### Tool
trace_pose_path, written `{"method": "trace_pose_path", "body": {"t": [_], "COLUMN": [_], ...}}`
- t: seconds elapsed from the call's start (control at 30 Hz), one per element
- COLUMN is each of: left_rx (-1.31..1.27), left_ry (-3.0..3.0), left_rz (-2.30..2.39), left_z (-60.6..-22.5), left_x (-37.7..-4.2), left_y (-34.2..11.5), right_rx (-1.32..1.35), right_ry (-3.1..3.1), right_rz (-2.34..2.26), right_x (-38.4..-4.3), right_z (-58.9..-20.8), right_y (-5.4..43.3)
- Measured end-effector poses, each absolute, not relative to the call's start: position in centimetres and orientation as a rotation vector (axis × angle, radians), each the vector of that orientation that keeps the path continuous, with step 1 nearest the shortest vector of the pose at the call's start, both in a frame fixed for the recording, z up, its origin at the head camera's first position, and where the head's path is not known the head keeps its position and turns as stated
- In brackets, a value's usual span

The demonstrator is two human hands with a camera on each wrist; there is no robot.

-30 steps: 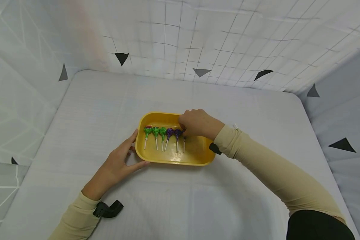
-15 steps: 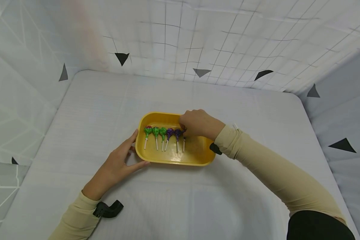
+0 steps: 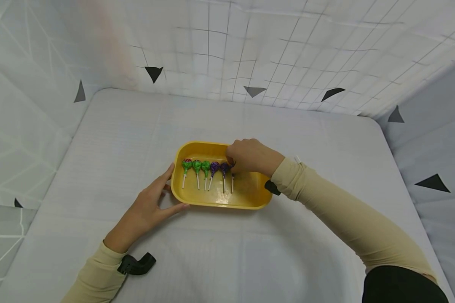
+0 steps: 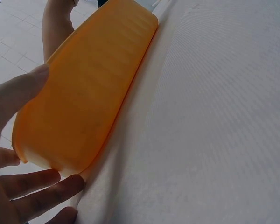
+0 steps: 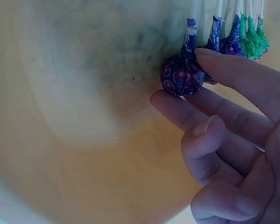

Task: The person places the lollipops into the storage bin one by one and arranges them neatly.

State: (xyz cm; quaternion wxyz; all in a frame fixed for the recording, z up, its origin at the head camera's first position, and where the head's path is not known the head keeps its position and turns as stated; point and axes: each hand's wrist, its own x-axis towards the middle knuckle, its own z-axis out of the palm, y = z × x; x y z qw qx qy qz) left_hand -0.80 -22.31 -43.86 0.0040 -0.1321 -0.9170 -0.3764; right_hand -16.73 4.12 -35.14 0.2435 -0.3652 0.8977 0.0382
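Note:
A yellow tray (image 3: 250,191) lies on the white-covered table with a row of wrapped lollipops inside. From the left come green-wrapped lollipops (image 3: 197,165), then purple-wrapped ones (image 3: 214,167), sticks pointing toward me. My left hand (image 3: 145,210) holds the tray's left end. Its thumb is on the near wall and its fingers on the end wall, as the left wrist view shows. Over the tray's far side, my right hand (image 3: 252,155) pinches the head of the rightmost purple lollipop (image 5: 179,77) between thumb and fingers. From above, the hand covers most of that head.
A white stick (image 3: 297,159) pokes out beyond the right sleeve (image 3: 326,206); what it belongs to is hidden. Black wrist mounts (image 3: 136,264) stick out from both arms. White sheets with black triangles (image 3: 153,73) rise behind and beside the table (image 3: 197,261).

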Motion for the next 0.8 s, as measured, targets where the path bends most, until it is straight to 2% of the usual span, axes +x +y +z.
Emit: {"method": "trace_pose_path", "body": {"t": [0.8], "left_rx": [-0.433], "left_ry": [-2.846], "left_rz": [-1.187], "left_z": [-43.93], "left_x": [-0.79], "left_y": [-22.39], "right_rx": [-0.978], "right_ry": [2.483], "right_rz": [0.126], "right_x": [-16.75], "right_z": [-35.12], "right_y": [4.43]}}
